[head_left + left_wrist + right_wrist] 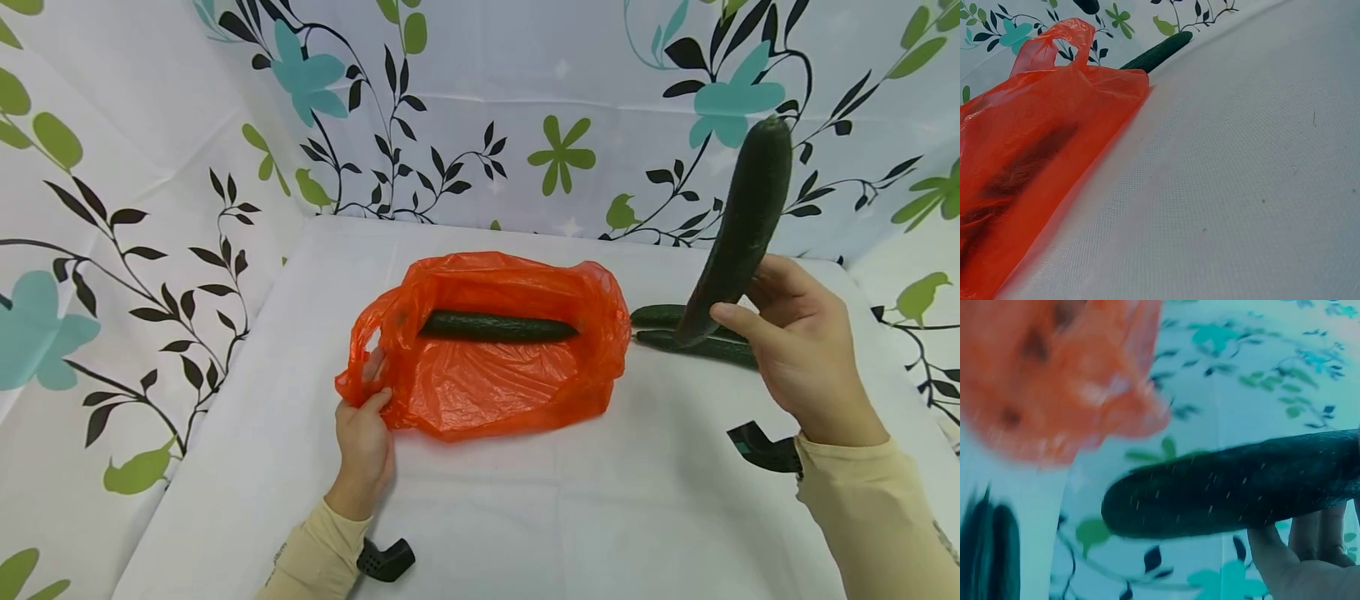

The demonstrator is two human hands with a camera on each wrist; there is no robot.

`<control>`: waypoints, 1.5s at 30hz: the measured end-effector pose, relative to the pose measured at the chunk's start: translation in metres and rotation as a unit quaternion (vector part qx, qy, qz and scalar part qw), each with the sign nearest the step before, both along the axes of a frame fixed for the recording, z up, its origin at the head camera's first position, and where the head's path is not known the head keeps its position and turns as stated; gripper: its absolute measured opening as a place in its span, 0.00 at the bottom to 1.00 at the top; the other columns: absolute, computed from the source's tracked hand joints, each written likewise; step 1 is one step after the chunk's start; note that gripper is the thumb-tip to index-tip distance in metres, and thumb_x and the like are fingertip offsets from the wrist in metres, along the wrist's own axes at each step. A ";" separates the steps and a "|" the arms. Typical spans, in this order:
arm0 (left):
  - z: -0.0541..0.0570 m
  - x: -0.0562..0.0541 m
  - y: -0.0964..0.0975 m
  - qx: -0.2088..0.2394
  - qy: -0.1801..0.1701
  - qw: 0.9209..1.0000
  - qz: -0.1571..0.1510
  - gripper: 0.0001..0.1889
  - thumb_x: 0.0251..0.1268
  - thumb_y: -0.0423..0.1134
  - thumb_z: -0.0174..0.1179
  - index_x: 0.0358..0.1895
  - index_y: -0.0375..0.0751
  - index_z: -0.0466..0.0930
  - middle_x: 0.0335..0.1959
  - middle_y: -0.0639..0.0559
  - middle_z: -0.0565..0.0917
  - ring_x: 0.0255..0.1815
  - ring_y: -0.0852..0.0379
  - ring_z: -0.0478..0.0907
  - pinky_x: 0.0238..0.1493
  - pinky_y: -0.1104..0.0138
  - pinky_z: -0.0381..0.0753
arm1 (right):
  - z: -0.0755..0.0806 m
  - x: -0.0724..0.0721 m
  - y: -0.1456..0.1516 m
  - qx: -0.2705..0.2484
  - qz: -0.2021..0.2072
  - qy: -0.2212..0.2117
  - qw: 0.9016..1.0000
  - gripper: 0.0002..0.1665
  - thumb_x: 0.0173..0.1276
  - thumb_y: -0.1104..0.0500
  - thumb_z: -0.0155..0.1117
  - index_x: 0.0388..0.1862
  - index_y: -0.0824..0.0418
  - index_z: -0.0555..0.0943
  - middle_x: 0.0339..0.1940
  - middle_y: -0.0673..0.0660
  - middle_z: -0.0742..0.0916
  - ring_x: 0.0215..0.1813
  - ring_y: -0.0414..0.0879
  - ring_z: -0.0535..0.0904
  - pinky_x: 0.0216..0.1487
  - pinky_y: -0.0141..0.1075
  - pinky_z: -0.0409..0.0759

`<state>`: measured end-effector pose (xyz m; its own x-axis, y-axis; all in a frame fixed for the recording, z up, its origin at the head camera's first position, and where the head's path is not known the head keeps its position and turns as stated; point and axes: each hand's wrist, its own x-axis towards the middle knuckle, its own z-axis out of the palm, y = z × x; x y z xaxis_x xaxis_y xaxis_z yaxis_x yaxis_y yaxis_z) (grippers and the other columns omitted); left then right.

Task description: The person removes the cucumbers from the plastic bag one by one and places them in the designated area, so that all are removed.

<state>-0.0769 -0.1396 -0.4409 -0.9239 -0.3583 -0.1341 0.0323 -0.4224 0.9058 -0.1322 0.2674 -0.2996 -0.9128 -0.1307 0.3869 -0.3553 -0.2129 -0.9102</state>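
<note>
My right hand point(810, 358) grips a long dark green cucumber point(750, 200) near its lower end and holds it up, tilted, to the right of the bag. In the right wrist view, fingers and thumb close around that cucumber point(1222, 494). With the left hand point(363, 446) I hold the left side of an orange plastic bag point(487, 392), thumb in front and fingers behind the film. The bag lies with its mouth spread wide, and one cucumber point(498, 327) lies across inside it. The left wrist view shows the bag point(1085, 125) but not the hand.
Two more cucumbers point(727, 351) lie side by side on the white table point(562, 500), just right of the bag and partly behind the raised one. A cloth with flower and leaf prints point(480, 67) hangs behind and beside the table.
</note>
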 end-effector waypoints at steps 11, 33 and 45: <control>0.002 0.000 0.001 0.002 -0.019 1.000 0.000 0.27 0.76 0.24 0.40 0.76 0.34 0.59 0.74 0.53 0.70 0.73 0.55 0.62 0.74 0.64 0.62 | -0.020 -0.005 0.007 0.349 -0.190 0.137 0.907 0.38 0.49 0.83 0.73 0.62 0.65 0.81 0.57 0.55 0.81 0.58 0.42 0.75 0.58 0.24 0.75; 0.003 -0.001 0.003 -0.004 -0.018 1.000 -0.002 0.26 0.76 0.25 0.40 0.75 0.35 0.60 0.73 0.53 0.71 0.73 0.55 0.63 0.74 0.63 0.63 | -0.064 -0.001 0.045 0.517 -0.227 0.153 0.812 0.32 0.54 0.78 0.75 0.59 0.65 0.81 0.55 0.66 0.79 0.58 0.64 0.74 0.59 0.47 0.72; 0.002 -0.002 0.003 0.001 -0.008 1.000 0.001 0.26 0.76 0.23 0.39 0.75 0.33 0.59 0.73 0.53 0.70 0.74 0.55 0.63 0.74 0.63 0.62 | -0.088 -0.001 0.071 0.544 -0.219 0.131 0.799 0.33 0.54 0.77 0.75 0.60 0.64 0.80 0.55 0.67 0.78 0.58 0.67 0.72 0.53 0.61 0.71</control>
